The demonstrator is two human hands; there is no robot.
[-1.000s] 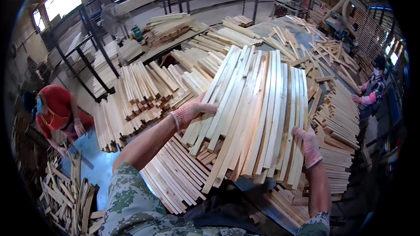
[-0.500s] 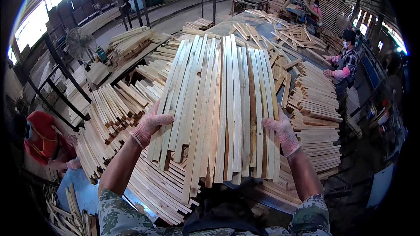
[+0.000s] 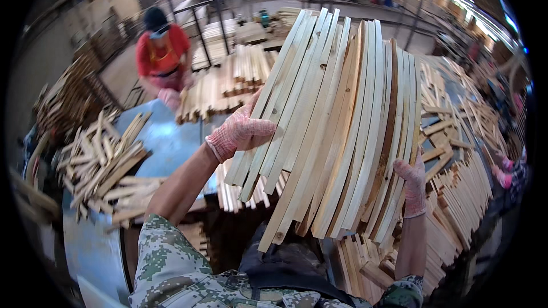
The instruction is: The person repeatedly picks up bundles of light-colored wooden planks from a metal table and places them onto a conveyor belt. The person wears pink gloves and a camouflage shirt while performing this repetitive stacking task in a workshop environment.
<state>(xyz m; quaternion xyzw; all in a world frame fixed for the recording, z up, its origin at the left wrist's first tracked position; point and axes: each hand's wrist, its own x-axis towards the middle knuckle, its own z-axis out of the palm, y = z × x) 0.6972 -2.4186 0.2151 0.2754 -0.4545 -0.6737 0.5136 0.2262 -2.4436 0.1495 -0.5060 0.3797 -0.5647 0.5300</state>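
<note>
I have the bundle of sticks (image 3: 337, 131) hoisted at the centre of my view, leaning toward 1 o'clock, its uneven near ends at 6 and its far ends up at 12. The gloved left hand (image 3: 241, 131) grips its 9 o'clock edge, thumb laid over the top, the other fingers mostly hidden beneath. The gloved right hand (image 3: 411, 187) clasps the 4 o'clock edge, thumb toward me; how far its fingers reach under, I cannot tell. I judge this to be the carrying step, with the load borne between both palms and not set down. From here I'd say the next move calls for even inward squeeze and both hands travelling together, since the loose middle pieces could slip if one side slackens. The blue tabletop (image 3: 171, 145) lies at 9 o'clock, with a heap of scrap wood (image 3: 105, 159) just beyond. A co-worker (image 3: 162, 57) stands at 10, and a row of stacked sticks (image 3: 456, 202) sits at 4.
</note>
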